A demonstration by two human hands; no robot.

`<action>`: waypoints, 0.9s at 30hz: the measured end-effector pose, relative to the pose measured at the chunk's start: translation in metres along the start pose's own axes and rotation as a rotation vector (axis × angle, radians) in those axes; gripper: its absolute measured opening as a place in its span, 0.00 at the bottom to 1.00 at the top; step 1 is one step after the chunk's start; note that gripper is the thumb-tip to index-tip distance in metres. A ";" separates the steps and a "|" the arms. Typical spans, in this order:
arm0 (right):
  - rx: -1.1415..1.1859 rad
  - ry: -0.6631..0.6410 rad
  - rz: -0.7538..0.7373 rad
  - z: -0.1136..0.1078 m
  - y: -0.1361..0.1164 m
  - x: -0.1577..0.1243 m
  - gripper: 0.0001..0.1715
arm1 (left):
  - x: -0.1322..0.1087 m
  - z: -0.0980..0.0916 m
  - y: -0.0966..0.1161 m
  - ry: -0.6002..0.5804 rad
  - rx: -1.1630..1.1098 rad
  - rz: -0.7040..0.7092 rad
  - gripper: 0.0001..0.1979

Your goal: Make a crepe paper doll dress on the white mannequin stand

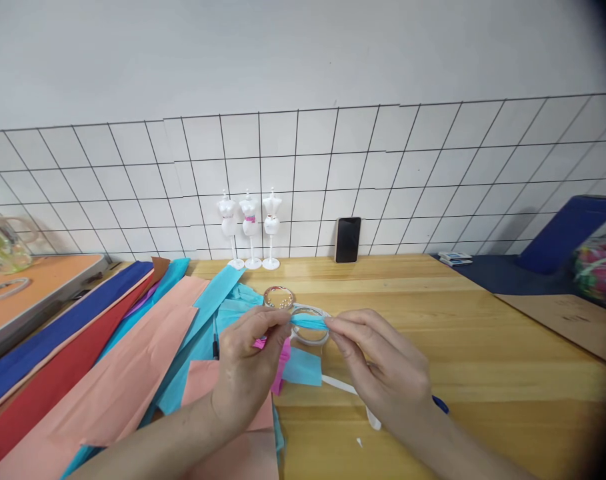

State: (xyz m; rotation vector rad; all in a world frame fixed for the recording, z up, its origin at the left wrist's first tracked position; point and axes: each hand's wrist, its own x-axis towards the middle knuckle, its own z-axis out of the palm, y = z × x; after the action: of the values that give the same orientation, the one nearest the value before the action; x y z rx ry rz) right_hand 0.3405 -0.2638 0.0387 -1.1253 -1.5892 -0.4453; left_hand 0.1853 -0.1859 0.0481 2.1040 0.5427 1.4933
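The grip is closed at both ends: left hand (250, 360) and right hand (390, 360) pinch a blue paper strip (307, 323) over the tabletop (483, 373), in front of the phone (348, 240)! It's gathered narrow, but no fastening shows, so shaping looks unfinished. Left of the phone, peach paper (150, 347) lies loose and mannequins (251, 229) stand bare of blue.

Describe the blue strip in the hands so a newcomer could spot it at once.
Above the wooden table, find the left hand and right hand. Between them runs a short, bright-blue strip, seen against a pale ring. Unlike the loose blue pieces lying below, it is pinched at both ends.
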 end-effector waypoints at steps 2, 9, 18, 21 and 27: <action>0.006 0.001 -0.009 0.000 0.001 -0.001 0.18 | 0.001 -0.001 0.002 -0.013 0.019 0.046 0.06; -0.069 0.037 -0.007 0.000 0.003 -0.004 0.20 | -0.003 0.002 -0.005 -0.014 0.003 -0.069 0.06; -0.175 0.018 -0.113 -0.001 0.003 0.000 0.15 | -0.005 0.007 -0.007 -0.039 -0.042 -0.223 0.06; -0.114 -0.010 -0.034 0.000 0.003 0.001 0.12 | -0.005 0.008 -0.005 -0.043 0.009 -0.156 0.06; -0.048 -0.020 0.056 -0.001 0.000 0.003 0.11 | -0.008 0.008 -0.010 -0.064 0.062 -0.103 0.06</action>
State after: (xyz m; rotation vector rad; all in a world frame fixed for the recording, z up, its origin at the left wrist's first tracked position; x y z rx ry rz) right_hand 0.3414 -0.2635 0.0417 -1.2113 -1.5672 -0.4388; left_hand 0.1898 -0.1842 0.0344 2.1288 0.6707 1.3632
